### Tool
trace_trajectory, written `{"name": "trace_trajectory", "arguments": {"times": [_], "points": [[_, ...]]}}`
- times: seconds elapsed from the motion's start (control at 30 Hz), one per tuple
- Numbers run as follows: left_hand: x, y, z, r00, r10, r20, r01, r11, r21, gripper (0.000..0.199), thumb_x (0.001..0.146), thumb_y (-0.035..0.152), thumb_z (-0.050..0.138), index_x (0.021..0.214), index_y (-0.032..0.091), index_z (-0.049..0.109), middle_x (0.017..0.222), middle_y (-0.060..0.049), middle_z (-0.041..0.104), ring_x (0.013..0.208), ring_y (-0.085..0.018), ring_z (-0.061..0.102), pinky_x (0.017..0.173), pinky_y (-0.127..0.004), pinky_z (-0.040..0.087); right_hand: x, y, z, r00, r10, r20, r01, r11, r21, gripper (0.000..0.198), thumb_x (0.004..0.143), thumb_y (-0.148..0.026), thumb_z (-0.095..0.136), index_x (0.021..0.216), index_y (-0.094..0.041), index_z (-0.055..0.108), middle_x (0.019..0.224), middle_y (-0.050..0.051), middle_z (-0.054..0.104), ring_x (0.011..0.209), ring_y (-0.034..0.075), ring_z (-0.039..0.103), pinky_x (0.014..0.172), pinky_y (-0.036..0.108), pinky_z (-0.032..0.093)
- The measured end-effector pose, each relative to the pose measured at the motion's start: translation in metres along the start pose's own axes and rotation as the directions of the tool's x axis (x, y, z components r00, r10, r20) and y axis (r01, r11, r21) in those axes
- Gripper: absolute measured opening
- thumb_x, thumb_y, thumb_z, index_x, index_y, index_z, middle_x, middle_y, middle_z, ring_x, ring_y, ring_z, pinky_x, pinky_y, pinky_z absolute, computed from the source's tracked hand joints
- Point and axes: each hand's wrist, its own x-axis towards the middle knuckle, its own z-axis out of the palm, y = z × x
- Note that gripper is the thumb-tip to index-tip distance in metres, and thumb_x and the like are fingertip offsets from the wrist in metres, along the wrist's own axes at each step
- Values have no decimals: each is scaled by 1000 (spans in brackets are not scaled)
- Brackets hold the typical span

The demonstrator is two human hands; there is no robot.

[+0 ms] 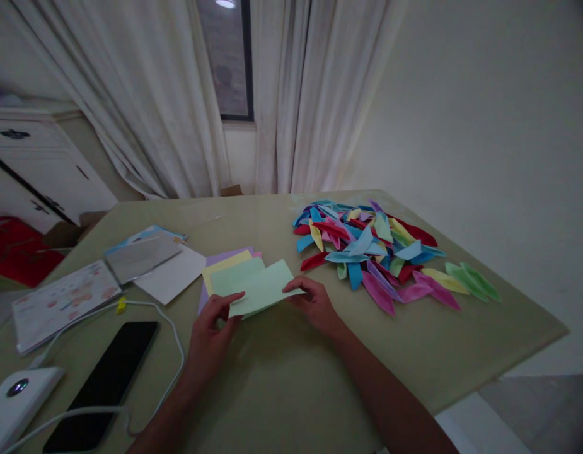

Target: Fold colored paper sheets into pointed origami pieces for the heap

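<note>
Between my two hands is a light green sheet of paper, partly folded over, held a little above the table. My left hand pinches its left end between thumb and fingers. At the right end, the thumb and fingers of my right hand close on the paper's edge. Just behind it lies a stack of coloured paper, with a green sheet on top and yellow, pink and purple edges showing. To the right spreads a large pile of folded paper pieces in blue, red, pink, yellow and green.
A black phone, a white power bank and a looping white cable lie at the front left. Behind them are a patterned booklet, a clear plastic sleeve and white paper. Curtains hang beyond the table.
</note>
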Motion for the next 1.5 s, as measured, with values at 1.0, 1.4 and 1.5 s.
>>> {"name": "trace_trajectory", "arguments": {"times": [1.0,1.4,1.5], "points": [[-11,29,6,828,-247,504,443,840,-315,35,93,50,71,103,17,81,96,-9,81,84,-21,74,73,-26,58,-10,-9,18,987,159,11,-159,973,166,30,77,-33,89,92,-19,67,87,1,69,77,15,63,68,25,49],[-17,40,10,930,-266,252,334,899,-285,24,86,41,79,87,17,80,81,-7,79,73,-20,73,66,-26,58,-22,-16,32,985,150,80,-160,978,132,38,77,-30,90,109,-21,70,96,3,71,90,17,67,78,28,53],[-17,41,10,948,-268,171,309,903,-300,23,83,38,82,92,17,80,83,-7,81,73,-21,75,67,-28,60,-23,-17,34,984,157,86,-167,978,128,37,78,-31,90,108,-21,70,96,3,71,89,17,68,78,28,52]]}}
